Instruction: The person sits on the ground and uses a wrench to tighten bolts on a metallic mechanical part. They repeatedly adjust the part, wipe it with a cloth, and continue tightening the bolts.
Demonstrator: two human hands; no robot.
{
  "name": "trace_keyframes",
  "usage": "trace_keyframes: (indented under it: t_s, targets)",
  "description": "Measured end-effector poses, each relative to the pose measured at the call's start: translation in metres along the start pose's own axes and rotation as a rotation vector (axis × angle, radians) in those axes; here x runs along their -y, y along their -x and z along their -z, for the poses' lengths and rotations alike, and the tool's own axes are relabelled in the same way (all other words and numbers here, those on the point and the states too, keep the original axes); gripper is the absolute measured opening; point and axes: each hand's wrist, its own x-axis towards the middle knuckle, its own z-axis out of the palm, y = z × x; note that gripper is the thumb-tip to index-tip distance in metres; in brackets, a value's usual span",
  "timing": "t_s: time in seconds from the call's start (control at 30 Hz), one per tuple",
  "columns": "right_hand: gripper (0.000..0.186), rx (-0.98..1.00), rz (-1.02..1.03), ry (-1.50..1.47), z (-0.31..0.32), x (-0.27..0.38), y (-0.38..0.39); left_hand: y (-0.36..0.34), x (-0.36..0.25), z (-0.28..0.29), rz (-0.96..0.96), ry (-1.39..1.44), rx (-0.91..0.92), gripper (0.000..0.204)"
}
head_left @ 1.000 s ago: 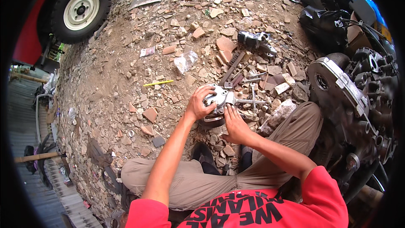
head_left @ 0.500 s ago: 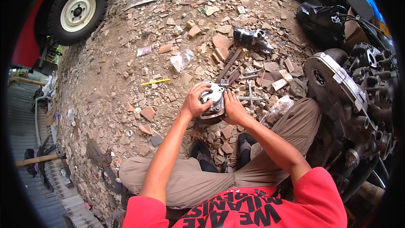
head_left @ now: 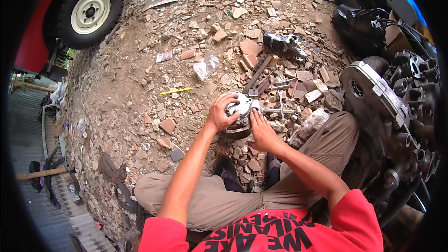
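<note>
A silver metal housing [head_left: 239,103] with bolt holes and a darker rounded base sits on the rubble between my hands. My left hand [head_left: 220,113] grips its left side, fingers curled over the upper face. My right hand [head_left: 262,132] lies against its right side with fingers stretched out and thumb apart. Just beyond the housing are a long brown brush-like piece [head_left: 258,72] and a few wrenches [head_left: 282,105]. A black-and-silver cylindrical metal part [head_left: 284,45] lies farther away. The housing's underside is hidden.
Broken tile and gravel [head_left: 140,88] cover the ground around my crossed legs. A large engine assembly [head_left: 401,102] stands close at my right, black bags [head_left: 354,28] behind it. A red vehicle's wheel [head_left: 89,13] is at the upper left, corrugated sheets [head_left: 32,130] below it.
Half a second ago my right hand was higher and closer around the housing; now it has slid slightly down and right, fingers straighter. My left hand keeps its grip, and the view has shifted slightly.
</note>
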Motion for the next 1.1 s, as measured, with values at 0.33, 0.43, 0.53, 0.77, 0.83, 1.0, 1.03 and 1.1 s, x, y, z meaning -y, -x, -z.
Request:
trace_keyframes:
  t_s: [0.33, 0.43, 0.53, 0.77, 0.83, 1.0, 1.03, 1.1]
  targets:
    - [0.113, -0.071, -0.023, -0.016, -0.010, -0.027, -0.014, -0.005, -0.007, -0.001, 0.011, 0.016, 0.034, 0.041]
    - [0.115, -0.024, -0.021, 0.048, -0.007, -0.024, -0.025, -0.002, -0.002, -0.001, 0.001, -0.009, 0.027, 0.040]
    - [0.118, 0.088, 0.007, -0.041, 0.000, 0.022, 0.016, 0.005, 0.002, 0.002, 0.000, -0.023, 0.014, 0.038]
    - [0.117, -0.001, -0.030, -0.013, -0.007, -0.002, -0.009, 0.001, 0.004, 0.001, -0.005, -0.033, 0.008, 0.038]
    - [0.118, 0.032, 0.020, -0.031, -0.010, 0.010, 0.009, 0.005, 0.005, 0.000, 0.039, -0.023, 0.030, 0.042]
    - [0.110, -0.040, -0.090, 0.046, -0.012, -0.035, -0.028, -0.003, -0.008, -0.005, 0.000, 0.000, 0.037, 0.039]
    - [0.110, -0.070, -0.070, 0.000, -0.011, -0.020, -0.023, -0.002, -0.005, -0.001, 0.002, -0.008, 0.032, 0.039]
    - [0.115, 0.002, 0.019, -0.007, -0.009, 0.006, 0.001, 0.002, 0.003, 0.002, -0.006, -0.031, 0.009, 0.039]
